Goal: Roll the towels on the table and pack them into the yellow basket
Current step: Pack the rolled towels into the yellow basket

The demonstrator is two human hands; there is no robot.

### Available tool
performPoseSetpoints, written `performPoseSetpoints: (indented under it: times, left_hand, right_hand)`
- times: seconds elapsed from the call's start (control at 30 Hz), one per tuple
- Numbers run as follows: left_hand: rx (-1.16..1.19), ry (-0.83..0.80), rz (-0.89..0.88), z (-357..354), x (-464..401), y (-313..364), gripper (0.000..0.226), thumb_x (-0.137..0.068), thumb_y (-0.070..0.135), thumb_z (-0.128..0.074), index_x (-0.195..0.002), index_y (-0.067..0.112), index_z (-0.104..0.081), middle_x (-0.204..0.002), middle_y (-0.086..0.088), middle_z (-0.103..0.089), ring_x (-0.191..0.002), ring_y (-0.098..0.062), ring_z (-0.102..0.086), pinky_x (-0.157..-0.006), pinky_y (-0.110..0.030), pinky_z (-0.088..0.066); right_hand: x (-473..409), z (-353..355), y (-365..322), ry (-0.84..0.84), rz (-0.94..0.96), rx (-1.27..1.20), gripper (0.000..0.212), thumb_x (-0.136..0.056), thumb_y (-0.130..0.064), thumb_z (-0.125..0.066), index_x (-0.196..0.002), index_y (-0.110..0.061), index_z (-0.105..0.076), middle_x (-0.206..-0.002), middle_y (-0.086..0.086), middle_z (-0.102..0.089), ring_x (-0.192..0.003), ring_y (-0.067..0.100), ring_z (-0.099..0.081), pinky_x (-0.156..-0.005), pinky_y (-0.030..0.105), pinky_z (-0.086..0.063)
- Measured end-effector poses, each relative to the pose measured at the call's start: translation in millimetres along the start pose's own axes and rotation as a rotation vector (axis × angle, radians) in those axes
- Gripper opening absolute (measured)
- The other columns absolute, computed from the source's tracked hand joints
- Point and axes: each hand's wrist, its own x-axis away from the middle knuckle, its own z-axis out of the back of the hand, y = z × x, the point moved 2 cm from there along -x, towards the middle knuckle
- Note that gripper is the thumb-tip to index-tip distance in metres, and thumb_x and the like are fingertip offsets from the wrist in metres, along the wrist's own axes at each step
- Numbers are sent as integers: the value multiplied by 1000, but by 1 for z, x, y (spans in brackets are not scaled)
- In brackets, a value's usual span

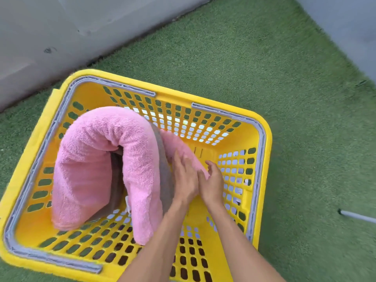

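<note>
While both hands, left (184, 176) and right (213, 181), press flat, fingers unclenched, on a pink roll (183, 151), packing in basket (262, 127) proceeds; next: seat it beside arched towel (97, 151) at left.

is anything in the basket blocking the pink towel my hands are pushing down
Nothing visible does. Both the left hand and right hand already touch that pink towel, and the yellow basket floor beside it is bare.
</note>
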Motion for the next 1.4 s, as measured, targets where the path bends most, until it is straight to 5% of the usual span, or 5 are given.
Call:
performPoseSetpoints:
  times: [0.5,0.9,1.1,1.3,1.4]
  left_hand:
    - [-161,160,-178,3,-68,-47,74,-95,19,-50,-152,13,-2,-156,6,-1,-141,-1,4,-110,-10,13]
    - [-429,97,-314,54,-55,-59,76,-92,10,-55,-150,2,-7,-158,-8,-2,-141,-9,2,-102,-3,20]
    - [-277,104,-339,49,-64,-65,70,-88,-4,-39,-152,7,-10,-160,-8,-7,-147,-16,-6,-120,-27,-1]
    - [-412,99,-333,54,-93,-100,50,-104,24,-37,-146,49,-23,-147,-17,-38,-133,-49,-34,-105,-71,-24]
    - [-397,77,-348,56,-77,-77,51,-101,24,-33,-150,32,-20,-154,-14,-29,-142,-30,-30,-117,-51,-21]
  right_hand:
    - [-35,-57,23,-49,170,276,58,-89,-19,-57,-144,-13,-37,-134,12,-51,-123,30,-46,-104,40,-37]
    - [11,-55,8,-158,-193,453,69,-90,-16,-54,-148,-22,-18,-132,15,-40,-120,37,-42,-92,46,-42]
    - [-56,-113,-39,-400,194,405,74,-87,-34,-61,-149,-24,-21,-139,10,-41,-125,34,-40,-97,50,-41]
    - [-74,-109,-35,-212,266,100,34,-73,-25,-48,-101,-22,-66,-100,0,-70,-93,21,-62,-76,40,-50]
    - [-56,-67,-24,53,213,6,26,-81,-11,-54,-103,-12,-66,-101,7,-67,-95,26,-59,-83,34,-45]
